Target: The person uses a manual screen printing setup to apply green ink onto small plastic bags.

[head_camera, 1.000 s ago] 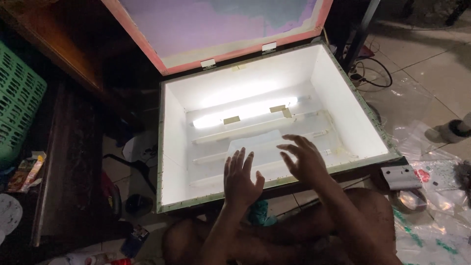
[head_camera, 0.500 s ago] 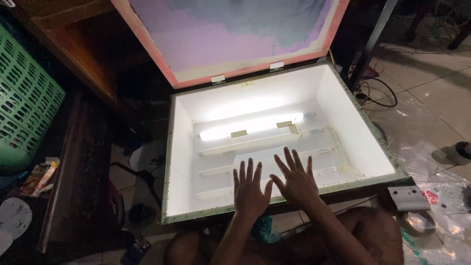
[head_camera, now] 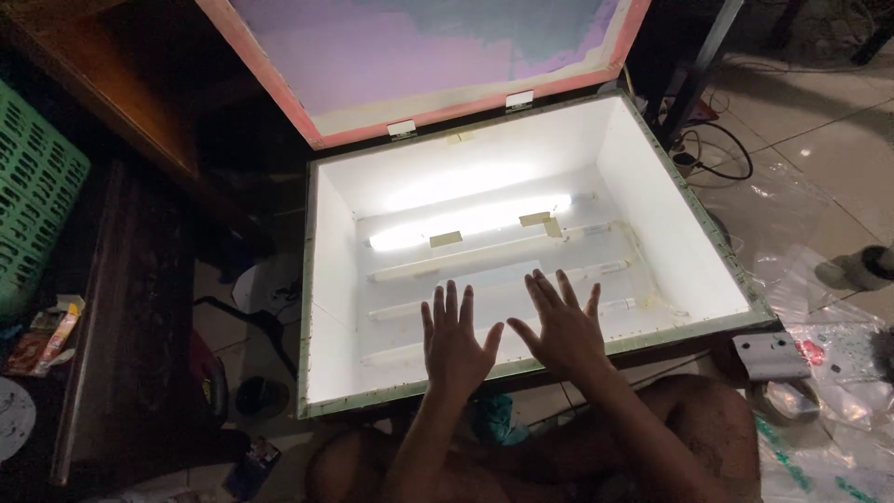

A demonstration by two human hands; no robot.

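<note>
A green plastic basket [head_camera: 33, 191] with a lattice wall is standing at the far left, with a small red and yellow packet [head_camera: 48, 337] lying just below it. A dark wooden bench [head_camera: 130, 307] is running beside them. In the middle, a white-walled light box [head_camera: 670, 214] is sitting open, its pink-framed lid [head_camera: 438, 47] tilting back on two hinges. Inside, one tube lamp [head_camera: 466, 224] is glowing, and others are lying unlit. The left hand [head_camera: 454, 343] and right hand [head_camera: 562, 326] are hovering flat over the near edge, fingers spread, holding nothing. Clear crinkled plastic sheeting [head_camera: 829, 326] is lying at the right.
</note>
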